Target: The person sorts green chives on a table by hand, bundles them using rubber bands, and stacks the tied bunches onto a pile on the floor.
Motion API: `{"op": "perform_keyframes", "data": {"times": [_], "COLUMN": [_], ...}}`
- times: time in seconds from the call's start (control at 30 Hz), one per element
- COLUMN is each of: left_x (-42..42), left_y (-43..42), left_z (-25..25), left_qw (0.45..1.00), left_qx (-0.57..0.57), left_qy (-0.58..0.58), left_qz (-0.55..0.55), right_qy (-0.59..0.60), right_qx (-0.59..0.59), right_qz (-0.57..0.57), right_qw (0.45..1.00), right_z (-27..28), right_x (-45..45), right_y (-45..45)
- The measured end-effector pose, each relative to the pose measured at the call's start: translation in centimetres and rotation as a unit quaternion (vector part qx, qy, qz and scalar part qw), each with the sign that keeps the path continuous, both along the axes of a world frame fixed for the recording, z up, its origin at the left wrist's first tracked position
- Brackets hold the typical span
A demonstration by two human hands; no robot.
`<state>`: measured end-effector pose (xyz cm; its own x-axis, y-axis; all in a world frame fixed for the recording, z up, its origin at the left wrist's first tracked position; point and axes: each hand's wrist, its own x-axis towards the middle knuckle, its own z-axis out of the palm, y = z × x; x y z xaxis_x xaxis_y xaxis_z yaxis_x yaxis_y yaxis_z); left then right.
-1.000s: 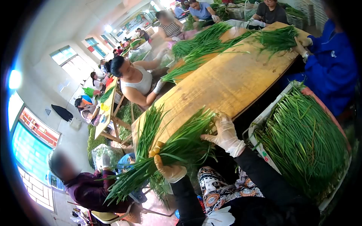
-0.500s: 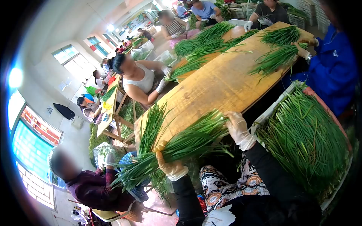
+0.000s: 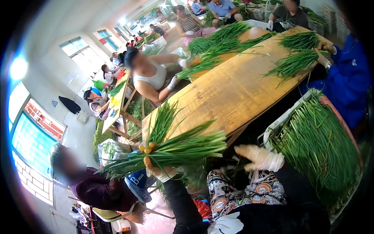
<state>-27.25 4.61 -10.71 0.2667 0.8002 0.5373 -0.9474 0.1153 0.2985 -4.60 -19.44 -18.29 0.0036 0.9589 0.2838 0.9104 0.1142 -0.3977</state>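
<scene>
My left hand (image 3: 156, 165), in a pale glove with yellowed fingertips, is closed around a bunch of garlic chives (image 3: 191, 150). The pale cut ends point right, and the leaf tips hang out to the left. Apart from the bunch, my right hand (image 3: 260, 158) is held over my lap with fingers stretched out and nothing in it; motion blurs it a little. Behind the held bunch, another small pile of chives (image 3: 163, 121) lies at the near left corner of the wooden table (image 3: 218, 99).
A crate (image 3: 269, 134) heaped with loose chives stands at my right. Across the table, a person in a white top (image 3: 156, 80) handles chives. A blue sleeve (image 3: 346, 74) is at the far right, and a person in dark purple (image 3: 103, 189) sits at my left.
My right hand has let go of the chives' cut ends and drawn back toward my lap. The bunch in my left hand has shifted left and lies more level.
</scene>
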Motion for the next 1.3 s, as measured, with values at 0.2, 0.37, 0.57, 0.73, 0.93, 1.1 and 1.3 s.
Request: {"op": "perform_keyframes", "data": {"times": [0.2,0.37,0.57,0.73,0.93,1.1,1.3], "left_x": [2.4,3.5,3.2,3.0,2.3,1.1,-1.0], "left_y": [-2.3,-2.5,-2.7,-2.6,-2.6,-1.7,0.0], "left_z": [0.8,0.6,0.0,-0.8,-1.5,-2.0,-1.6], "left_qw": [0.999,1.000,0.998,1.000,0.998,0.993,0.992], "left_qx": [0.016,0.005,0.029,-0.008,-0.053,-0.107,-0.118], "left_qy": [0.003,0.000,0.008,0.014,0.034,-0.011,0.000], "left_qz": [-0.044,-0.021,-0.063,-0.021,-0.022,-0.053,0.033], "right_qy": [0.066,0.140,0.234,0.617,0.774,0.862,0.701], "right_qx": [0.373,0.274,0.334,0.201,0.146,0.075,0.044], "right_qz": [-0.026,0.003,-0.010,0.083,0.106,0.164,-0.124], "right_qw": [0.925,0.951,0.913,0.756,0.607,0.473,0.701], "right_z": [10.1,7.0,6.6,6.3,6.7,7.3,1.4], "right_x": [0.2,-1.4,-1.6,-1.4,-0.6,1.0,2.5], "right_y": [3.9,7.8,8.1,7.1,6.4,3.5,0.1]}}
